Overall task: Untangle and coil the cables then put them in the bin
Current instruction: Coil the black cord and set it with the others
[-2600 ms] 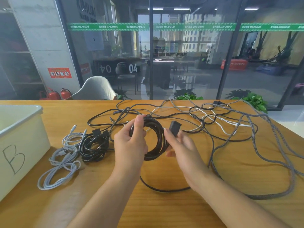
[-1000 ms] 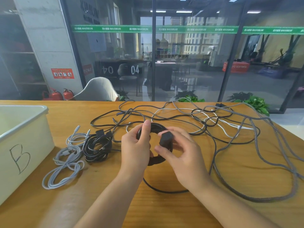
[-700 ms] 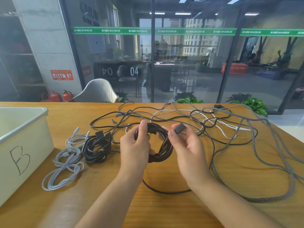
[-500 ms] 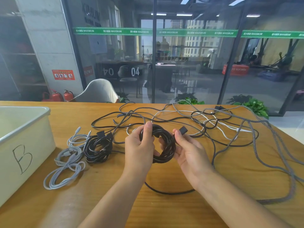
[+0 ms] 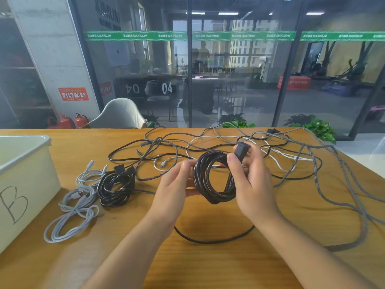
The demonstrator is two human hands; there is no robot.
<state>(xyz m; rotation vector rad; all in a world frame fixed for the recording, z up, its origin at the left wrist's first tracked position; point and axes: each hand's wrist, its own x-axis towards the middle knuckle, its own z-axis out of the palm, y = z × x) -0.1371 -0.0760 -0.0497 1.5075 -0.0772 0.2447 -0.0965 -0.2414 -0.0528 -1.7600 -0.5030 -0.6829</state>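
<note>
I hold a coiled black cable (image 5: 210,180) upright above the wooden table (image 5: 208,263). My left hand (image 5: 177,188) pinches the coil's left side. My right hand (image 5: 250,180) grips its right side, with the cable's black plug (image 5: 241,151) held between thumb and fingers. A loose tail of this cable (image 5: 214,238) curves on the table below my hands. A tangle of black, white and grey braided cables (image 5: 281,155) spreads behind and to the right. A finished black coil (image 5: 116,186) and a light grey coiled cable (image 5: 75,207) lie at the left. The white bin (image 5: 25,184) marked "B" stands at the far left.
A grey braided cable (image 5: 358,215) loops wide along the table's right side to near the front. A glass wall (image 5: 187,69) runs behind the table's far edge, with a white chair (image 5: 120,115) and plants beyond it.
My right hand has shifted around the coil's right side and lifted the plug higher. My left hand slid from the coil's top to its left edge. The coil now faces me more openly.
</note>
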